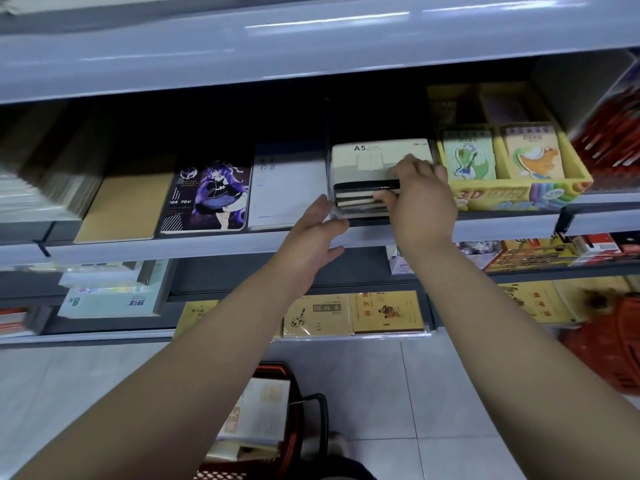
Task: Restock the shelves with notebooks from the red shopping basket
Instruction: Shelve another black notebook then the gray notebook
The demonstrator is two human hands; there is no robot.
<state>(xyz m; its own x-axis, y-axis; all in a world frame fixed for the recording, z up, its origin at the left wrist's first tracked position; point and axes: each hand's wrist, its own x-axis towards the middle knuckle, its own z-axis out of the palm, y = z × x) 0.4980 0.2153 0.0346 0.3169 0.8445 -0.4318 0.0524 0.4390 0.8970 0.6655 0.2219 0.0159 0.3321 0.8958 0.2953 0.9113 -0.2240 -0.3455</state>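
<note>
A stack of A5 notebooks (pixel 377 157) with a cream top cover lies in a clear divider on the middle shelf (pixel 214 245). My right hand (pixel 420 199) grips the stack's front right corner, fingers on top and thumb against the black and cream spines. My left hand (pixel 313 233) rests open against the clear divider's front left corner at the shelf lip. The red shopping basket (pixel 294 386) stands on the floor below between my arms, with pale notebooks (pixel 263 410) inside, partly hidden by my left forearm.
Left of the stack lie a white notebook (pixel 289 185), a purple anime-cover notebook (pixel 209 195) and a brown one (pixel 128 206). A yellow display box (pixel 519 195) of small notepads stands to the right. Lower shelves hold yellow exercise books (pixel 386 311). Another red basket (pixel 609 344) sits at right.
</note>
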